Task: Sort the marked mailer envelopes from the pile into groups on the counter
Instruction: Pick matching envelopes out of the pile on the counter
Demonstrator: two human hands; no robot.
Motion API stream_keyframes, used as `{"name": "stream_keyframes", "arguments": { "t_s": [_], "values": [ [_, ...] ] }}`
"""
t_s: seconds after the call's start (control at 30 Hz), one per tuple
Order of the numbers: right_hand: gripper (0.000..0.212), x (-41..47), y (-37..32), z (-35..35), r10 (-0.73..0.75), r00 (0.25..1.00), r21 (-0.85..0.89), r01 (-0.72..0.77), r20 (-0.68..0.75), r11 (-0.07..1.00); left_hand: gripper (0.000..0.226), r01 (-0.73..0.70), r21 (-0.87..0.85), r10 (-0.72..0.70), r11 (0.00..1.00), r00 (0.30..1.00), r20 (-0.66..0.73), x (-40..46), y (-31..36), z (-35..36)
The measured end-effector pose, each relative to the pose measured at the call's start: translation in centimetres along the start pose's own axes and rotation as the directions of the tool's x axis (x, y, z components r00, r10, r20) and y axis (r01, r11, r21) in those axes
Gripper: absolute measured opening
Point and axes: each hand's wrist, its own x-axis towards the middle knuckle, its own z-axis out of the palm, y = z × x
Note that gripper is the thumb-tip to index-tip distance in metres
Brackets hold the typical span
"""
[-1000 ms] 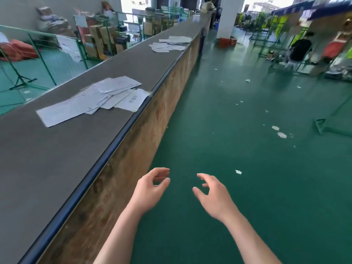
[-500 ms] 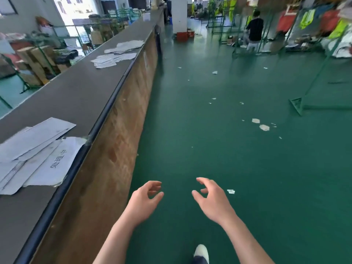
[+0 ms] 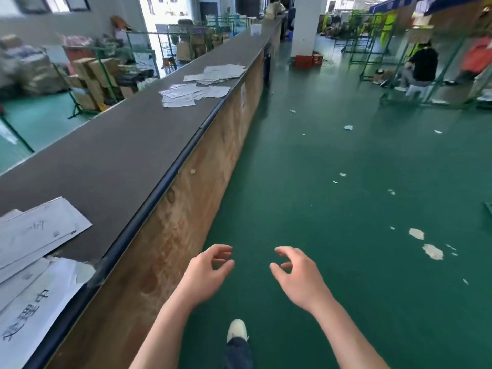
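Note:
A long dark counter (image 3: pixel 127 155) with a wooden front runs away along my left. White mailer envelopes (image 3: pixel 32 251) with black writing lie on it at the lower left, by its near edge. Farther along the counter lie a second group (image 3: pixel 186 95) and a third group (image 3: pixel 221 72) of white mailers. My left hand (image 3: pixel 206 274) and my right hand (image 3: pixel 295 275) hang over the green floor, right of the counter. Both have loosely curled fingers and hold nothing.
Paper scraps (image 3: pixel 431 250) litter the green floor (image 3: pixel 332 209). A person in black (image 3: pixel 420 67) sits at the far right among green racks. A white pillar (image 3: pixel 306 25) stands by the counter's far end. Cardboard boxes (image 3: pixel 90 75) are stacked beyond the counter. My shoe (image 3: pixel 236 330) shows below.
I have walked forward along the counter: the nearest mailers slid to the lower left corner and the far groups came closer. Both hands stay empty in front of me.

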Motion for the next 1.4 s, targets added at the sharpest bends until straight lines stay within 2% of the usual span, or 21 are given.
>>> {"name": "stream_keyframes", "arguments": {
  "t_s": [0.17, 0.4, 0.6, 0.77, 0.9, 1.0, 1.23, 1.4],
  "values": [
    [0.044, 16.0, -3.6, 0.0, -0.001, 0.994, -0.059, 0.008, 0.110, 0.998, 0.020, 0.013, -0.075, -0.015, 0.997, 0.999, -0.035, 17.1, 1.2, -2.8],
    [0.043, 35.4, -5.8, -4.9, 0.035, 0.998, 0.006, -0.035, 0.047, 0.999, 0.025, -0.003, -0.058, 0.003, 0.998, 1.000, 0.000, 37.0, 6.1, -4.5],
    [0.042, 52.2, -3.6, -9.4, 0.042, 0.999, 0.070, -0.040, -0.025, 0.997, 0.025, -0.021, 0.014, 0.019, 1.000, 0.997, 0.078, 54.3, 8.9, -1.1],
    [0.043, 67.7, -0.5, -15.9, 0.090, 0.994, 0.161, -0.078, -0.065, 0.984, 0.027, -0.051, 0.095, 0.036, 0.994, 0.987, 0.156, 70.8, 14.6, 2.3],
    [0.042, 79.4, -1.3, -22.1, 0.103, 0.991, 0.177, -0.086, -0.090, 0.980, 0.025, -0.068, 0.122, 0.056, 0.990, 0.994, 0.094, 81.9, 19.4, 1.2],
    [0.040, 86.5, -2.7, -24.7, 0.075, 0.994, 0.168, -0.060, -0.081, 0.984, 0.025, -0.041, 0.135, 0.034, 0.990, 0.998, 0.052, 88.4, 20.5, -0.2],
    [0.041, 106.5, -3.8, -24.4, 0.010, 1.000, 0.052, -0.011, 0.030, 0.999, 0.029, 0.027, 0.119, -0.028, 0.992, 1.000, 0.013, 105.6, 18.0, -1.2],
    [0.044, 122.3, -8.0, -24.1, -0.044, 0.988, -0.031, 0.050, 0.151, 0.998, 0.027, 0.070, 0.049, -0.067, 0.996, 0.996, -0.066, 120.7, 17.2, -4.7]
  ]
}}
